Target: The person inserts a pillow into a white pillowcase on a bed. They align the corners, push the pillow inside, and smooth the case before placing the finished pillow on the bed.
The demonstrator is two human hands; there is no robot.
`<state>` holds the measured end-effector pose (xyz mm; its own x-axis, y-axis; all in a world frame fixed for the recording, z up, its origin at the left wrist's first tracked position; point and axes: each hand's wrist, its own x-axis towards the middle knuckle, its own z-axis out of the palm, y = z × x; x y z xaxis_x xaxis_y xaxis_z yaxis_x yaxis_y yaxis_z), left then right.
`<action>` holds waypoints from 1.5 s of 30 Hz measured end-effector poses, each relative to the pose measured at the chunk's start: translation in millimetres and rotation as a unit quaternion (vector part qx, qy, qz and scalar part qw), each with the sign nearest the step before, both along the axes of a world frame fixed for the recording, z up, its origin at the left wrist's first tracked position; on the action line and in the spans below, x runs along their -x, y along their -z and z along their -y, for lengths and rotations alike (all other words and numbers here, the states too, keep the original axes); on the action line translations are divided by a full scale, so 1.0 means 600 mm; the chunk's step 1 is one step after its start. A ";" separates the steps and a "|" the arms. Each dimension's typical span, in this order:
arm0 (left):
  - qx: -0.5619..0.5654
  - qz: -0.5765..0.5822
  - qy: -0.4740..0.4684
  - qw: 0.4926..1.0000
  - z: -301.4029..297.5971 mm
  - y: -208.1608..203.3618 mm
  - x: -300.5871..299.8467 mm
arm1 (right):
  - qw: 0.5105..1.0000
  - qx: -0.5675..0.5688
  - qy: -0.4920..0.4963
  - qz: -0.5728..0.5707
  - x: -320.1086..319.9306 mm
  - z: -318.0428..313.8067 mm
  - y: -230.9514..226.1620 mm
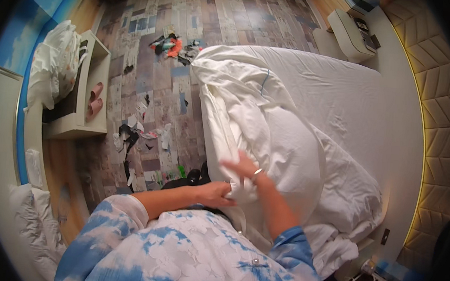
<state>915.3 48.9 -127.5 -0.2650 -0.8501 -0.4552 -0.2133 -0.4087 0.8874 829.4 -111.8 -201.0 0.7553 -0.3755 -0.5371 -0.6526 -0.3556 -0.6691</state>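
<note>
A white duvet (292, 150) lies rumpled over the near left side of the bed, its folds gathered along the edge closest to me. My left hand (214, 194) is closed on the duvet's near edge, fingers curled into the cloth. Just beyond it, my right hand (243, 167), with a silver bracelet at the wrist, is over the duvet's folds. Motion blurs its fingers, but they look stretched out, the thumb apart. Whether it touches the cloth is hard to tell.
Bed sheet (337, 101) covers the far mattress. Clothing piles (171, 47) and scattered scraps (136, 134) lie on the plank-patterned floor. At left, a shelf unit (87, 125) holds pink slippers (95, 102); pillows (34, 221) sit nearer. A padded headboard wall (437, 129) stands right.
</note>
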 end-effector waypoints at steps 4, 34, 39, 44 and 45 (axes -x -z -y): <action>-0.201 -0.162 -0.273 0.927 0.000 0.059 -0.052 | 0.941 -0.284 0.169 0.078 0.004 -0.003 0.017; 0.448 0.096 0.362 0.812 0.160 0.029 -0.107 | 0.823 0.264 0.490 0.115 -0.123 0.348 -0.074; 0.455 0.066 0.366 0.809 0.172 0.014 -0.163 | 0.732 0.213 0.574 0.300 -0.111 0.464 -0.192; 0.436 0.077 0.373 0.815 0.186 0.013 -0.228 | 0.889 0.211 0.342 -0.219 -0.092 0.228 -0.037; 0.415 0.068 0.369 0.829 0.188 0.015 -0.239 | 0.885 0.122 0.334 -0.302 -0.105 0.174 -0.023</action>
<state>1058.5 -63.8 -136.3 -0.8467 -0.5141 0.1373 -0.2546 0.6179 0.7439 892.4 -216.2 -187.2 -0.0757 -0.7902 -0.6082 -0.9840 0.1579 -0.0826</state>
